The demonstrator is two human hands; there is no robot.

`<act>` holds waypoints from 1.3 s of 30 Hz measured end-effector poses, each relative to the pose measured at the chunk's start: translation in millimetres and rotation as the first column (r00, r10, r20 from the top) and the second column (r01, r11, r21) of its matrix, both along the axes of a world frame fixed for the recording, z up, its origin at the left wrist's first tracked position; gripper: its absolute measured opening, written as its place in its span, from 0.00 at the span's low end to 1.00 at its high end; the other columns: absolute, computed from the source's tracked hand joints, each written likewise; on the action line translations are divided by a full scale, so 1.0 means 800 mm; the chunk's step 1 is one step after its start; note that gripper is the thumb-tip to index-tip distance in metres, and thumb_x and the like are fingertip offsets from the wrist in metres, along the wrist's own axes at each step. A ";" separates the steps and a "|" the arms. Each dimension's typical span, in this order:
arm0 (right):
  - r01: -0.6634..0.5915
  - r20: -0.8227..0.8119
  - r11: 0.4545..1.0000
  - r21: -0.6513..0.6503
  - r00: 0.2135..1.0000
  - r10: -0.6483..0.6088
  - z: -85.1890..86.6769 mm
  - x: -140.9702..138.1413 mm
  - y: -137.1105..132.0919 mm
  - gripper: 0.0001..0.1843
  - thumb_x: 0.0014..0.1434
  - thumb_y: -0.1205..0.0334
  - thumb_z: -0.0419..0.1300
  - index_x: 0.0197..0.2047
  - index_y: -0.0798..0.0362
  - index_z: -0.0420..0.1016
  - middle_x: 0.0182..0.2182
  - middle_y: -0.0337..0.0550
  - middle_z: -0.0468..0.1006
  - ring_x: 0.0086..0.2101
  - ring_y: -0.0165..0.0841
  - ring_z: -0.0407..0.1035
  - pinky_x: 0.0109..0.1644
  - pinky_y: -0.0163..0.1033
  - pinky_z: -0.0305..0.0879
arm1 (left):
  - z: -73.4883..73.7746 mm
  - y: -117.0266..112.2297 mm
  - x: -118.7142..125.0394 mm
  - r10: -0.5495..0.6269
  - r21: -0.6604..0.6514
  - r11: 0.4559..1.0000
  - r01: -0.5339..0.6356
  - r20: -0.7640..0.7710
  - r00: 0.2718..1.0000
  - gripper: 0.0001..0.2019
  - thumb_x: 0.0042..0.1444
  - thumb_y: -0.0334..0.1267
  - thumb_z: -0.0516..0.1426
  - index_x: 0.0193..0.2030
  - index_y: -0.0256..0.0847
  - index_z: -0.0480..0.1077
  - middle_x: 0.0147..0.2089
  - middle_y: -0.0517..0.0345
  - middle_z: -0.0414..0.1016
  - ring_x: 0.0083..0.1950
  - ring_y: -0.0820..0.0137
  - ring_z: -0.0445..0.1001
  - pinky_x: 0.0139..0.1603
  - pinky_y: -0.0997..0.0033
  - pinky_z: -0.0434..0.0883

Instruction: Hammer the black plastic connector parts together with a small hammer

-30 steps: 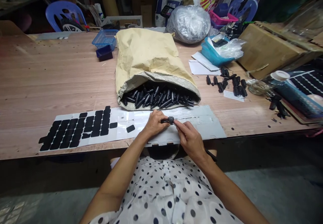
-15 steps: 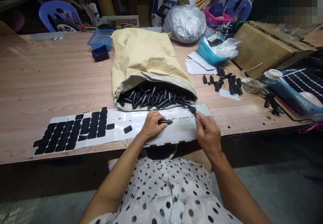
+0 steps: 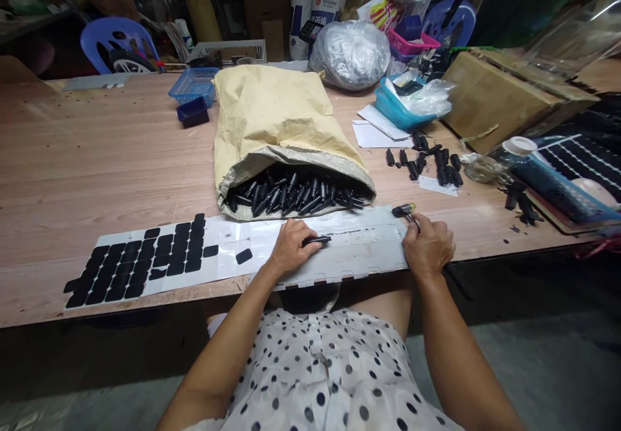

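My left hand (image 3: 292,246) rests on the pale board (image 3: 359,253), its fingers closed on a slim black tube-like part (image 3: 316,240) that points right. In my right hand (image 3: 429,243), at the board's right end, is a small hammer (image 3: 403,210) with a black and yellow head. The hammer's dark handle runs out below the fist, past the table edge. Behind the board lies a tan paper sack (image 3: 276,104), its mouth facing me and full of similar black parts (image 3: 291,191). A sheet with rows of black rounded squares (image 3: 119,266) lies to the left.
Loose black parts (image 3: 441,165) lie on the right, near a blue basket (image 3: 557,188) and a cardboard box (image 3: 499,94). A turquoise basket (image 3: 400,110) and a stuffed clear bag (image 3: 350,55) stand behind. Small blue trays (image 3: 193,112) sit left of the sack.
My right hand has moved right with the hammer, away from the black part, and the hammer head has turned. My left hand stays in about the same place.
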State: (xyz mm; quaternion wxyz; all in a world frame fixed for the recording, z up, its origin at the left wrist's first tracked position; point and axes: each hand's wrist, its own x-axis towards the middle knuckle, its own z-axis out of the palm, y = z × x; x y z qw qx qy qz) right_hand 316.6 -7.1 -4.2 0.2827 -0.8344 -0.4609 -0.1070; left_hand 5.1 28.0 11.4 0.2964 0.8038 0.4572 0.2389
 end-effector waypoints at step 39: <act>0.039 -0.073 0.994 -0.105 0.996 -0.047 0.020 -0.001 -0.003 0.21 0.62 0.60 0.55 0.51 0.53 0.84 0.33 0.49 0.66 0.33 0.40 0.57 0.37 0.47 0.45 | 0.028 -0.058 -0.035 -0.238 -0.065 0.968 0.244 0.084 0.968 0.13 0.54 0.41 0.71 0.47 0.48 0.82 0.62 0.50 0.79 0.65 0.53 0.74 0.66 0.41 0.71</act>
